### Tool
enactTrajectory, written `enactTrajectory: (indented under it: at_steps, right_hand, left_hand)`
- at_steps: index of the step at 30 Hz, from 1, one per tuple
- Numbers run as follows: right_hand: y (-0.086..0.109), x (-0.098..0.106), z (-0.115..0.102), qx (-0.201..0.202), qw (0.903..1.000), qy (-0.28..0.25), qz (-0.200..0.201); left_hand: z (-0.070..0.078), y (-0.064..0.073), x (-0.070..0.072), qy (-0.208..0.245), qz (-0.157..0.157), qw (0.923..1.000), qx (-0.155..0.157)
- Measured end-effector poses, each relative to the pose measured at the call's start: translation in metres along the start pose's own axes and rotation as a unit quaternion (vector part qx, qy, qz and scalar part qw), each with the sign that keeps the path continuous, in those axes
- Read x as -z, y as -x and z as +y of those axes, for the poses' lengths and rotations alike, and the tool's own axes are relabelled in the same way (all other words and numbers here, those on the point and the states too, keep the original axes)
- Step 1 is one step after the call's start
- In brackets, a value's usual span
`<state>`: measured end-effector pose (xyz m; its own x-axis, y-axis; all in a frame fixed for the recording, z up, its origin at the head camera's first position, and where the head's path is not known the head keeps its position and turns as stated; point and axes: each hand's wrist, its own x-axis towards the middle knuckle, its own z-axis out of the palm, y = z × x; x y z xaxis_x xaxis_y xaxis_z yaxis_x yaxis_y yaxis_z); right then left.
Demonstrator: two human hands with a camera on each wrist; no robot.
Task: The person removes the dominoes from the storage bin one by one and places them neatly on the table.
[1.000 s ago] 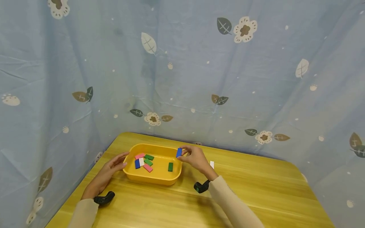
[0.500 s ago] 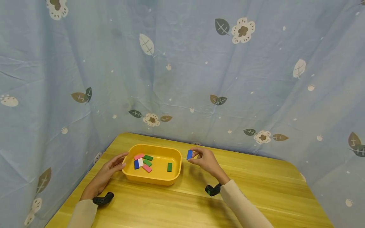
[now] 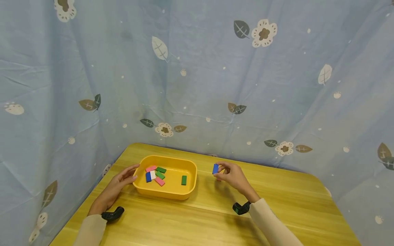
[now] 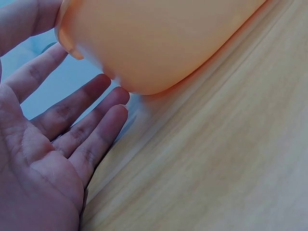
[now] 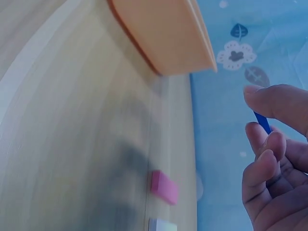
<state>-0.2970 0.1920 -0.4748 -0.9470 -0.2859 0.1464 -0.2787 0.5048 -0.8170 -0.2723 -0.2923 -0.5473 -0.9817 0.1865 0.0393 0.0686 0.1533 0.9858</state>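
My right hand (image 3: 235, 177) pinches a small blue rectangular block (image 3: 215, 169) between thumb and fingers, raised over the table right of the yellow bin (image 3: 164, 195). From the right wrist, only a sliver of the blue block (image 5: 263, 122) shows between the fingertips. My left hand (image 3: 118, 185) rests at the bin's left end. The left wrist view shows its fingers loosely extended, with the thumb and fingertips at the bin's rim and outer wall (image 4: 144, 43). Inside the bin lie pink, green, white and blue blocks, mostly at the left, with one green block (image 3: 183, 180) at the right.
A pink block (image 5: 165, 187) and a white block (image 5: 162, 224) stand on the wooden table (image 3: 172, 222) below the right hand; the hand mostly hides them in the head view. A patterned blue curtain (image 3: 203, 85) hangs behind the table and along its left side.
My right hand has moved right with the blue block, from the bin's right rim to above the table. The left hand and the bin have stayed put.
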Motion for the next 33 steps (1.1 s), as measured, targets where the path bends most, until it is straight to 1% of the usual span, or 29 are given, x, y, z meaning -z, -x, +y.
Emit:
enactTrajectory:
  at_steps: [5, 8, 19, 22, 29, 33]
  right_hand:
    - [0.006, 0.009, 0.010, -0.008, 0.9994, 0.024, 0.023]
    - [0.009, 0.014, 0.016, -0.022, 0.9989, 0.023, 0.033]
    - [0.024, 0.030, 0.043, -0.045, 0.9970, 0.037, 0.050]
    - [0.027, 0.034, 0.050, -0.045, 0.9966, 0.046, 0.051]
    - [0.035, 0.042, 0.065, -0.070, 0.9957, 0.035, 0.048]
    - [0.037, 0.044, 0.076, -0.075, 0.9956, 0.033, 0.046]
  left_hand:
    - [0.000, 0.000, 0.000, 0.008, -0.002, 1.0000, 0.005]
    - [0.000, -0.001, 0.000, 0.011, -0.004, 0.9999, 0.007]
    - [-0.002, -0.003, 0.001, 0.006, -0.005, 1.0000, 0.003]
    - [-0.002, -0.002, 0.000, 0.005, -0.002, 1.0000, 0.003]
    - [-0.003, -0.001, 0.000, -0.008, 0.003, 1.0000, -0.001]
    - [-0.003, -0.001, 0.000, -0.015, 0.001, 0.9999, -0.001]
